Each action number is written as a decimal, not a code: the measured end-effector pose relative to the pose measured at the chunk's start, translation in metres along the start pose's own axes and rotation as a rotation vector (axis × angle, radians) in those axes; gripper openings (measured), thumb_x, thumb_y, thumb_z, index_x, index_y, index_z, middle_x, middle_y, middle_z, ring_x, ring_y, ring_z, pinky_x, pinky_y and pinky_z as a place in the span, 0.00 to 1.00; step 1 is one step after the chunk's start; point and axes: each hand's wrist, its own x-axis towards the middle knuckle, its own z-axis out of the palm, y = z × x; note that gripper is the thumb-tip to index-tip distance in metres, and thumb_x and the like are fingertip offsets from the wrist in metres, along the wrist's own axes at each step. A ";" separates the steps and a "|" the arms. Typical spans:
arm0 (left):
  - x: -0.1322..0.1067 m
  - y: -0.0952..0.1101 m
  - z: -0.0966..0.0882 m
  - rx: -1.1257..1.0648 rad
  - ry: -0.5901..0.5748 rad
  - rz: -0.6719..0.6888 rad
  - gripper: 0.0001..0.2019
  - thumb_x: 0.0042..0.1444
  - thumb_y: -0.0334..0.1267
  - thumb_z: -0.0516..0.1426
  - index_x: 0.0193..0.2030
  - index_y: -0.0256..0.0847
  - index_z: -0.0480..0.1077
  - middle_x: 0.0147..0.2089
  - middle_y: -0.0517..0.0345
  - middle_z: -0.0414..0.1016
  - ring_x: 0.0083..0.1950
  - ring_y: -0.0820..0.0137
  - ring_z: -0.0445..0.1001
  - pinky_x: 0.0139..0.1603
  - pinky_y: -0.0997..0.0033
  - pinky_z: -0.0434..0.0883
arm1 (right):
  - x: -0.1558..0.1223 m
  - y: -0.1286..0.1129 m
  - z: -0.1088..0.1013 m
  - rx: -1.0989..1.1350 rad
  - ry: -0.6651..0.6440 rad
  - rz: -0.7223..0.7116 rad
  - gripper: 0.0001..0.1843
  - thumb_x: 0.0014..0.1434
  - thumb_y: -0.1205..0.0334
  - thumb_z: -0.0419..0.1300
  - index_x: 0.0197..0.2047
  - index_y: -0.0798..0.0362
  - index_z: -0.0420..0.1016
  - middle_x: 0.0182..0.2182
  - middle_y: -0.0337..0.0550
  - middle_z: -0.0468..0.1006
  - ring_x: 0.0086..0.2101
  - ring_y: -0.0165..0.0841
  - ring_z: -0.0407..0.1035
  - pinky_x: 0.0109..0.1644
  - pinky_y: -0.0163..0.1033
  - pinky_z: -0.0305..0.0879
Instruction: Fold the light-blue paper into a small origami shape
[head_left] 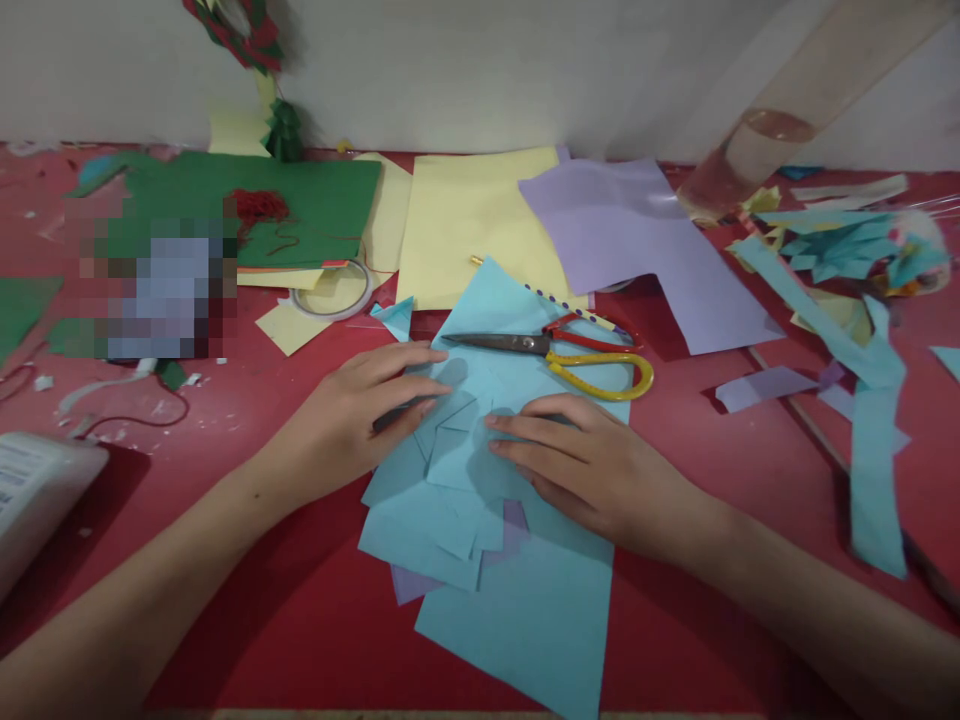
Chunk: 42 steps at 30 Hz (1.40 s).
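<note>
My left hand hovers over or rests at the left edge of a loose pile of light-blue paper pieces, its fingers stretched out and apart. From the other side my right hand lies with extended fingers on the same blue paper. Neither hand holds anything that I can see. Beneath the pile is a larger light-blue sheet, and bits of purple paper peek out. Just beyond my fingers, scissors with one yellow and one red handle lie across the blue paper, blades pointing left.
Behind lie a green sheet with red thread, a tape roll, yellow paper and purple paper. Blue strips and a clear tube are at right. A white box and a blurred device sit left.
</note>
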 end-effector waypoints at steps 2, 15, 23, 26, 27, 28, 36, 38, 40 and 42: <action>0.000 0.000 -0.002 0.027 0.000 -0.010 0.11 0.64 0.35 0.52 0.49 0.43 0.73 0.60 0.53 0.69 0.60 0.65 0.68 0.59 0.64 0.68 | 0.000 0.000 0.000 0.007 -0.009 0.000 0.16 0.65 0.68 0.52 0.53 0.53 0.74 0.56 0.41 0.73 0.50 0.41 0.65 0.52 0.50 0.70; 0.001 0.000 -0.006 0.047 -0.036 -0.051 0.11 0.64 0.38 0.52 0.48 0.44 0.74 0.57 0.55 0.72 0.58 0.63 0.70 0.58 0.60 0.69 | -0.001 0.001 0.001 0.017 -0.002 -0.003 0.16 0.65 0.67 0.52 0.53 0.53 0.74 0.56 0.40 0.73 0.50 0.41 0.65 0.53 0.50 0.69; -0.002 -0.004 -0.003 0.139 -0.104 0.020 0.14 0.65 0.37 0.50 0.55 0.45 0.70 0.60 0.55 0.69 0.62 0.61 0.66 0.63 0.57 0.65 | 0.000 0.001 0.001 0.002 -0.025 -0.003 0.16 0.65 0.67 0.52 0.53 0.51 0.74 0.56 0.37 0.73 0.50 0.43 0.66 0.54 0.49 0.68; -0.005 -0.005 -0.002 0.205 -0.133 0.053 0.16 0.65 0.36 0.49 0.57 0.44 0.68 0.62 0.53 0.67 0.64 0.60 0.63 0.65 0.54 0.63 | 0.000 0.002 0.001 0.009 -0.018 -0.003 0.16 0.65 0.67 0.52 0.53 0.51 0.75 0.56 0.39 0.73 0.50 0.42 0.66 0.54 0.48 0.68; -0.005 -0.005 -0.002 0.222 -0.141 0.061 0.16 0.66 0.36 0.49 0.57 0.43 0.67 0.62 0.52 0.67 0.65 0.60 0.62 0.65 0.54 0.63 | -0.001 0.002 0.002 0.013 -0.007 -0.007 0.16 0.65 0.67 0.52 0.53 0.52 0.75 0.56 0.39 0.74 0.50 0.41 0.66 0.54 0.49 0.68; -0.005 -0.004 -0.002 0.235 -0.146 0.068 0.16 0.66 0.36 0.48 0.58 0.43 0.67 0.62 0.52 0.67 0.65 0.60 0.62 0.65 0.53 0.63 | -0.001 0.002 0.002 0.016 0.006 -0.013 0.16 0.65 0.67 0.52 0.52 0.53 0.75 0.55 0.40 0.74 0.50 0.41 0.66 0.53 0.49 0.68; -0.005 -0.001 -0.002 0.289 -0.152 0.091 0.16 0.66 0.36 0.48 0.57 0.40 0.67 0.61 0.48 0.66 0.65 0.57 0.61 0.65 0.51 0.62 | -0.001 0.003 0.003 -0.004 0.020 -0.033 0.15 0.65 0.67 0.53 0.51 0.56 0.76 0.55 0.40 0.75 0.49 0.42 0.66 0.53 0.48 0.68; -0.005 -0.002 -0.001 0.290 -0.156 0.088 0.16 0.66 0.36 0.47 0.58 0.41 0.67 0.61 0.48 0.66 0.65 0.57 0.61 0.65 0.51 0.62 | 0.000 0.003 0.002 0.000 0.017 -0.031 0.14 0.65 0.66 0.53 0.50 0.56 0.76 0.54 0.40 0.75 0.49 0.42 0.66 0.53 0.48 0.68; -0.005 -0.002 -0.001 0.289 -0.153 0.089 0.16 0.67 0.36 0.47 0.58 0.41 0.66 0.61 0.49 0.66 0.65 0.57 0.61 0.65 0.51 0.62 | 0.000 0.002 0.001 0.010 0.020 -0.029 0.14 0.66 0.65 0.53 0.50 0.57 0.76 0.54 0.41 0.75 0.49 0.42 0.66 0.52 0.48 0.68; -0.005 -0.003 -0.001 0.280 -0.148 0.095 0.16 0.67 0.36 0.47 0.58 0.41 0.66 0.61 0.50 0.66 0.65 0.58 0.61 0.65 0.51 0.62 | 0.001 0.001 0.001 0.019 0.023 -0.025 0.15 0.66 0.65 0.52 0.50 0.57 0.76 0.54 0.41 0.75 0.49 0.43 0.66 0.52 0.48 0.68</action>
